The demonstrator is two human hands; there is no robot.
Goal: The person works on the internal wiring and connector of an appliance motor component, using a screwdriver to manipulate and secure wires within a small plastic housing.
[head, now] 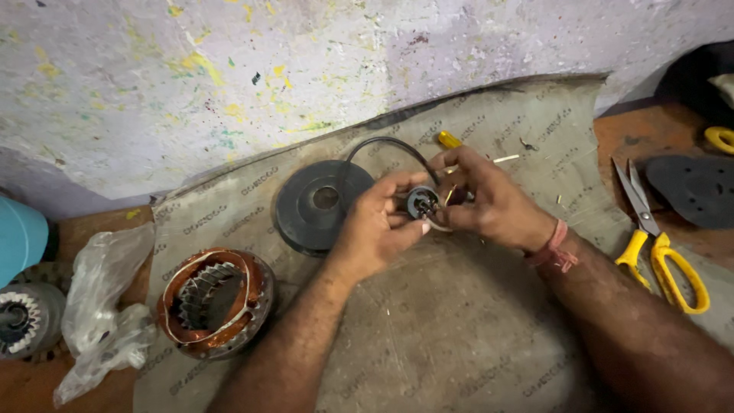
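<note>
Centre frame: left hand (pixel 375 226) and right hand (pixel 482 195), fingers clamped on the small black round part (pixel 421 201); its wires remain loose. Wound stator (pixel 216 300), lower left, lies untouched.

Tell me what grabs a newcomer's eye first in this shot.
Both hands, left hand and right hand, meet mid-frame around a small round black part with a black cable arcing behind. Lower left sits a copper-wound motor stator; at the right edge lie yellow-handled scissors.
</note>
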